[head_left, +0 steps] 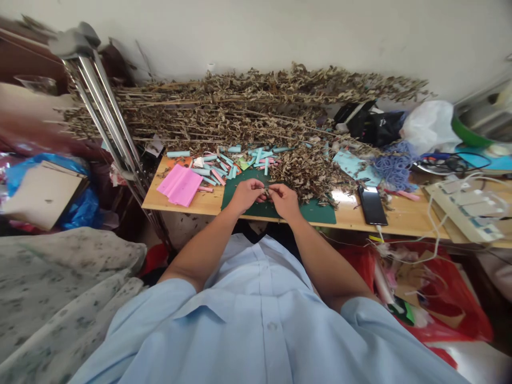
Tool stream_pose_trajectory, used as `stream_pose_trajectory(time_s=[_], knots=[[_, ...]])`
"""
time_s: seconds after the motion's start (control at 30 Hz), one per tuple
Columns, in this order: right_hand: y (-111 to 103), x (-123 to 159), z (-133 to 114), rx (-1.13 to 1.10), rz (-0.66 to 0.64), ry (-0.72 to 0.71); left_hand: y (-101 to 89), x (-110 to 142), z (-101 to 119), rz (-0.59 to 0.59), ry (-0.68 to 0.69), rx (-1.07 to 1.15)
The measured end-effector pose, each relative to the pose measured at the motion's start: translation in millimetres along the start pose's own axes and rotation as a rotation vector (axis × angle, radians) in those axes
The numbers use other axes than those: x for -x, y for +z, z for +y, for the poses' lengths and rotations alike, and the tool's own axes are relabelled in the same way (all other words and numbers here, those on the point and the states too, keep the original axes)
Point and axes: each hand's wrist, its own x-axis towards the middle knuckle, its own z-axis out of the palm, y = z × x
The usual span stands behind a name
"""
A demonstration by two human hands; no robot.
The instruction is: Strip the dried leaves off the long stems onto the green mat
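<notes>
We look down on a small dried sprig (265, 189) pinched over a green cutting mat (320, 213), its long axis seeming to lie roughly crosswise between the two hands, left to right, with a slight tilt we cannot judge. It is too small and too shaded by the fingers to tell which end points where. The left hand (247, 195) and right hand (285, 201) come together just above the mat, fingers curled inward, and both appear clamped on the sprig. The left fingertips (259, 194) and right fingertips (272, 189) nearly meet around it. Both forearms reach forward and inward from light blue shirt sleeves (156, 314), elbows spread wide, making a narrow V that ends at the hands.

The mat lies on a wooden table (400, 218). Just beyond the hands, a heap of loose dried leaves (308, 173) spills over the mat's far edge, and long dried leafy branches (240, 106) lie along the wall behind. To the left of the mat are scattered teal and pink paper rolls (216, 162) and a stack of pink paper sheets (180, 185). To the right we have a black smartphone (372, 205), a tangle of blue yarn (396, 165) and white power strips (460, 210) with cables. An aluminium crutch (100, 106) leans at the table's left end, and a red plastic bag (440, 298) sits below the right side
</notes>
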Motion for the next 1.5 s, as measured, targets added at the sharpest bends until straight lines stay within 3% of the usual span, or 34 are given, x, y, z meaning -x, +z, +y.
stream_pose_trajectory(time_s=[0.6, 0.77, 1.07, 1.37, 1.5], knots=[[1, -1, -2, 0.021, -0.113, -0.061, 1.6, 5, -1, -0.043, 0.083, -0.138], [-2, -3, -2, 0.135, -0.005, -0.07, 1.6, 5, -4, -0.007, 0.088, -0.142], [1, -7, -1, -0.204, -0.029, 0.132, -2.4, 2, -5, 0.029, 0.045, -0.092], [2, 3, -6, 0.003, -0.046, -0.022, 7.5, 7, -4, 0.007, 0.0, -0.009], [5, 4, -4, 0.002, -0.057, -0.025, 7.3, 6, -9, 0.018, -0.01, 0.017]])
